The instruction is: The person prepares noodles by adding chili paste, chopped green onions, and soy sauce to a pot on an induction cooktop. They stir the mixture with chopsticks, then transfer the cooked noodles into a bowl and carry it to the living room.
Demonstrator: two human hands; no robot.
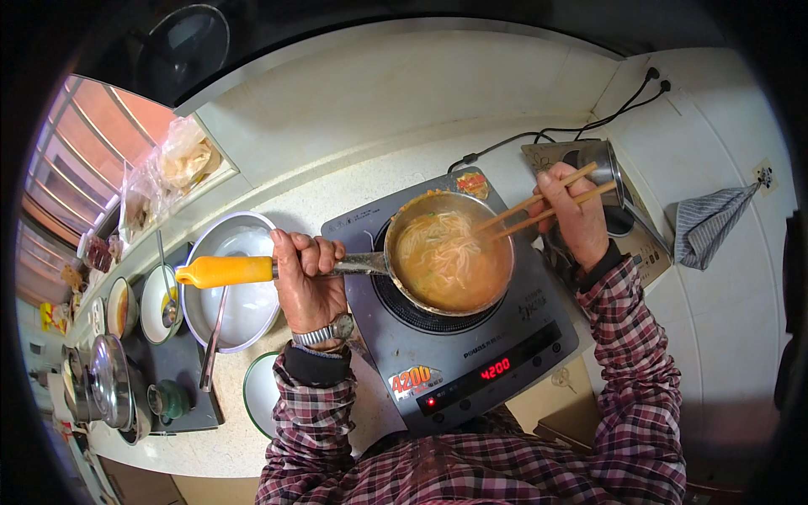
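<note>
Checked top (480,471) worn in maroon, black, white; sleeves (633,337) ended by black cuffs (318,367); silver-banded watch (326,332) strapped at left hand (310,282).

Beyond the pan (463,203) lies open room; chopsticks (523,224) block its right side, the yellow handle (227,271) its left.

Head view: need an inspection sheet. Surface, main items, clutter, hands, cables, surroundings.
Surface: pale speckled countertop, partly covered.
Main items: pan of noodles over grey cooker; red display lit.
Clutter: pale basin with spoon across its rim; green-rimmed bowls at left.
Hands: left hand grips pan handle; right hand holds chopsticks, tips in the pan.
Cables: black cables run behind the cooker toward wall plugs.
Surroundings: striped cloth hanging at right; barred window at left.
</note>
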